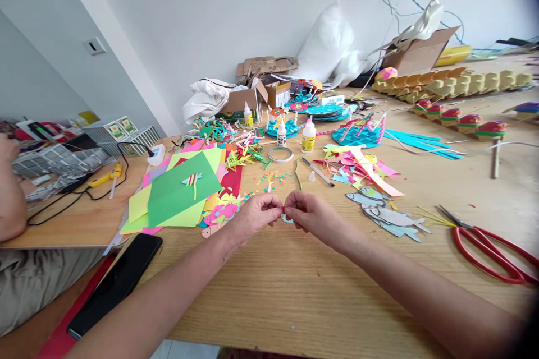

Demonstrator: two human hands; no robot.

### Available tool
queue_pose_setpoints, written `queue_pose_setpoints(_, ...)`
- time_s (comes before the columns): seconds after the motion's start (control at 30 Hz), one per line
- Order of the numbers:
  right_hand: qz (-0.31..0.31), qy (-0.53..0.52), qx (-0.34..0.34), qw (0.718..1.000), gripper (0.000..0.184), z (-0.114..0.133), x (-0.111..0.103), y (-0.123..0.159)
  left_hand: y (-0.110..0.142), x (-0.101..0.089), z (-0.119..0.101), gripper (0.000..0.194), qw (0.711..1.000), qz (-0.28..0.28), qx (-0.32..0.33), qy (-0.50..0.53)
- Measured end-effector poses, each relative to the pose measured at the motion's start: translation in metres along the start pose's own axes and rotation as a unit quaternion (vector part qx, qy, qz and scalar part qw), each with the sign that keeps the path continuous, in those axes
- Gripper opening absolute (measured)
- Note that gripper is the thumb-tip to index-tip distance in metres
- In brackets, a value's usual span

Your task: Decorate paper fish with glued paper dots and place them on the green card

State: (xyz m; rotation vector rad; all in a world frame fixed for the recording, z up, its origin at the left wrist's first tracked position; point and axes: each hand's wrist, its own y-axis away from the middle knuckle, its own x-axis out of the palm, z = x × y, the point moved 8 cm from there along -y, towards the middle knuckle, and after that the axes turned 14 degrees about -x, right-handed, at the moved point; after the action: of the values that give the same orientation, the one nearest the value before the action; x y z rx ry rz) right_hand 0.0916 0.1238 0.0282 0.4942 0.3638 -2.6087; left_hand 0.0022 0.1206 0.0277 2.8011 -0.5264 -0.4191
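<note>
My left hand (264, 210) and my right hand (305, 212) meet fingertip to fingertip above the wooden table. Both are pinched closed, and a tiny red piece (282, 210) shows between them; its kind is too small to make out. Just under the fingertips is a light blue scrap (287, 219), partly hidden by my hands; whether it is held or lies on the table I cannot tell. To the left, a striped paper fish (192, 179) rests on a green sheet (177, 193). Pink and yellow paper fish (221, 213) lie near my left wrist, blue and grey ones (379, 207) beyond my right.
Red-handled scissors (484, 244) lie at right. Beyond my hands are glue bottles (309, 136), a tape roll (281, 154), a pen (318, 171) and paper scraps (362, 165). A black phone (115, 283) sits front left, near another person's arm (10, 196) and a yellow glue gun (105, 175).
</note>
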Motion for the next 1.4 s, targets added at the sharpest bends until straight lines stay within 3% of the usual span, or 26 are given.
queue_pose_setpoints(0.13,-0.002,0.120,-0.063,0.991,0.007,0.011,-0.004,-0.001,0.001,-0.001,0.001,0.014,0.999,-0.012,-0.003,-0.040)
queue_pose_setpoints(0.27,0.007,0.166,-0.073,0.983,0.009,0.013,-0.005,0.000,0.001,-0.002,0.003,0.013,0.998,-0.026,-0.009,-0.060)
queue_pose_setpoints(0.47,0.011,0.161,-0.067,0.985,0.009,0.011,-0.003,0.001,-0.002,-0.001,0.007,0.009,0.997,-0.024,-0.012,-0.067)
queue_pose_setpoints(0.67,0.002,0.148,-0.076,0.986,0.007,0.012,-0.003,0.002,0.002,0.002,0.006,0.006,0.999,-0.009,-0.035,0.006)
queue_pose_setpoints(1.2,0.037,0.164,-0.057,0.984,0.008,0.009,0.004,0.005,0.007,0.001,0.019,0.012,0.997,0.012,-0.057,0.053)
queue_pose_setpoints(1.33,0.062,0.179,-0.016,0.982,0.009,0.003,-0.004,0.008,0.008,-0.009,0.016,0.007,0.996,-0.048,-0.011,-0.079)
queue_pose_setpoints(1.4,0.074,0.213,0.000,0.974,0.010,-0.002,-0.012,0.009,0.013,-0.010,0.006,0.008,0.969,-0.101,0.062,-0.216)
